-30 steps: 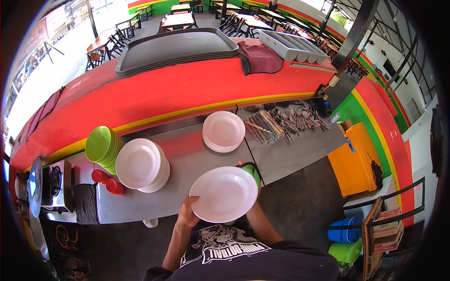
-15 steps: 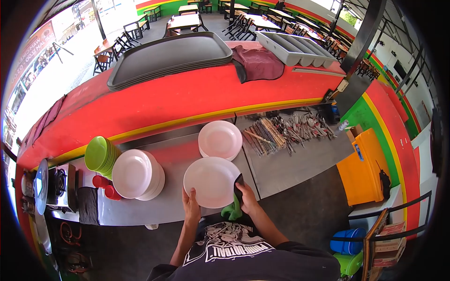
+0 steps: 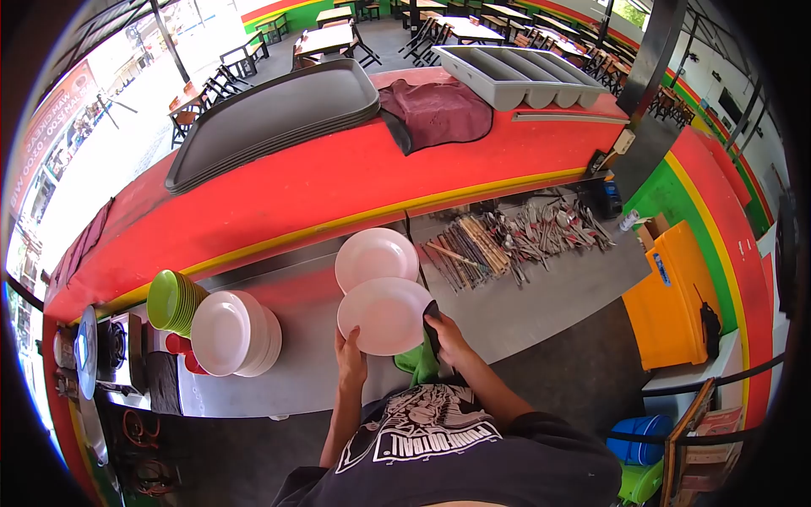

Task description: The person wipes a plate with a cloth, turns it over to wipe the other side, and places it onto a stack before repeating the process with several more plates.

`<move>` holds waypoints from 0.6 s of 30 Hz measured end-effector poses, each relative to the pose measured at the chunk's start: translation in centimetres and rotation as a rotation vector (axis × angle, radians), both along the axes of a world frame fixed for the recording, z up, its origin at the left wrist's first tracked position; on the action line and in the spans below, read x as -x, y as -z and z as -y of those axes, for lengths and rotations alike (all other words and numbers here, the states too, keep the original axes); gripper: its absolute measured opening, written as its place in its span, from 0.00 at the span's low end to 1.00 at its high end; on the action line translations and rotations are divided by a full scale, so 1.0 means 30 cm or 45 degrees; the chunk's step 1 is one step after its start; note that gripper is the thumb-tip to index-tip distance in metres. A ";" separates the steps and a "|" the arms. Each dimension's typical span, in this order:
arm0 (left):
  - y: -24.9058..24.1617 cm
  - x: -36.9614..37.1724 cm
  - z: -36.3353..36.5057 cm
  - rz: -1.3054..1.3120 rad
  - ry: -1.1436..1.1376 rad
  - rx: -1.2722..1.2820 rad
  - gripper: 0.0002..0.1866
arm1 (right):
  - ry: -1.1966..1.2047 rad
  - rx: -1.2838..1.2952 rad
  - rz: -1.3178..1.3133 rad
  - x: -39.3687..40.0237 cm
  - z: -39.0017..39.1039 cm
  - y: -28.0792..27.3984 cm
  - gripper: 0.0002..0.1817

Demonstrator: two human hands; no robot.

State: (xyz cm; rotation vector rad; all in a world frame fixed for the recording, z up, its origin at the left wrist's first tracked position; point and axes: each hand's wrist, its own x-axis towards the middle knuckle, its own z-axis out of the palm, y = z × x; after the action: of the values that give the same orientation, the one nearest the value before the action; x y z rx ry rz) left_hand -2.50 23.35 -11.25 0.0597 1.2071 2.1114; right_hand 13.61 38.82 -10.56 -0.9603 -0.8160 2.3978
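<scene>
A white plate [image 3: 385, 317] is held in front of me, over the near edge of the steel counter [image 3: 308, 372]. My left hand [image 3: 351, 353] grips its lower left rim, thumb on top. My right hand [image 3: 448, 336] closes on the right rim with a dark and green cloth [image 3: 418, 362] between fingers and plate; the cloth hangs below the plate. Just behind lies a short stack of white plates [image 3: 377, 256], partly covered by the held one. To the left are a taller stack of white bowls or plates [image 3: 223, 334], green bowls [image 3: 171, 302] and red cups [image 3: 193, 363].
Chopsticks [image 3: 469, 249] and loose spoons and forks [image 3: 557, 232] lie on the right counter. Along the red ledge [image 3: 279, 177] are dark trays [image 3: 279, 114], a maroon cloth [image 3: 439, 110] and a grey cutlery tray [image 3: 519, 76]. A stove [image 3: 118, 346] stands far left, an orange cabinet [image 3: 672, 304] right.
The held plate has risen slightly toward the stack behind and tilted, both hands still on its rim. My view has turned a little, shifting the counter items.
</scene>
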 end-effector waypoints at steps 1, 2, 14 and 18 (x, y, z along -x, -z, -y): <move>0.015 -0.004 -0.021 -0.018 -0.018 -0.004 0.26 | -0.018 0.002 -0.002 0.002 -0.020 -0.013 0.17; 0.030 -0.008 -0.037 -0.035 -0.041 -0.009 0.26 | -0.041 0.018 -0.012 0.001 -0.040 -0.005 0.17; 0.035 -0.134 -0.124 0.189 -0.183 -0.030 0.27 | -0.256 0.007 -0.079 -0.004 -0.142 0.044 0.18; 0.015 -0.157 -0.164 0.188 -0.219 -0.193 0.27 | -0.354 0.041 -0.148 0.006 -0.166 0.056 0.19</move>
State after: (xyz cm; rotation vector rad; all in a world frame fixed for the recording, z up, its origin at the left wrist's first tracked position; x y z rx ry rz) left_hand 2.21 28.28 -11.71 -0.1348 0.9947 2.3095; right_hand 13.42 43.79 -12.24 -0.7517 -0.9219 2.6809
